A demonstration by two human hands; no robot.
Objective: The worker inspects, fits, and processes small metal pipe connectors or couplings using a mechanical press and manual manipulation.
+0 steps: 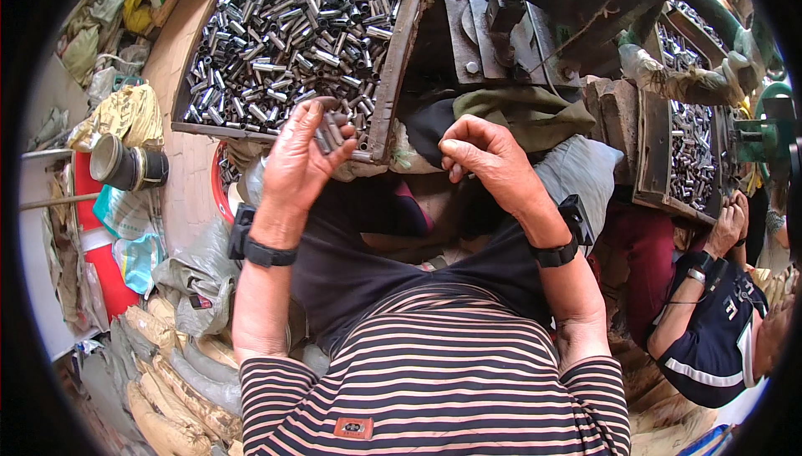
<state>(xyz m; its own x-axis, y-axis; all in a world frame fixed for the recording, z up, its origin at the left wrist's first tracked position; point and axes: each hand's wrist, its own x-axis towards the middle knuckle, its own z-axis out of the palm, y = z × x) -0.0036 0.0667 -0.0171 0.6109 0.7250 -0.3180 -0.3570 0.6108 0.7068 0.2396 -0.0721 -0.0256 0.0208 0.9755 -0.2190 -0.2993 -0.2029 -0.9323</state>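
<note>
My left hand [296,159] is raised at the near edge of a wooden tray and holds several short metal tubes [331,134] between its curled fingers and thumb. The tray [391,72] is heaped with loose shiny metal tubes [284,38] of the same kind. To the right, my right hand [497,164] hovers above my lap, thumb and fingertips pinched together. Whatever is in that pinch, if anything, is hidden. Just beyond it lies a dark olive cloth [526,118], in front of a machine with bolted steel plates [468,34].
At the right, a co-worker [718,306] sits by another wooden tray [652,155] of metal tubes, hands near its edge. A grey-white cloth bundle [581,176] is beside my right wrist. Sacks [167,389], plastic bags [196,285] and a dark cylindrical container [125,164] stand on the left.
</note>
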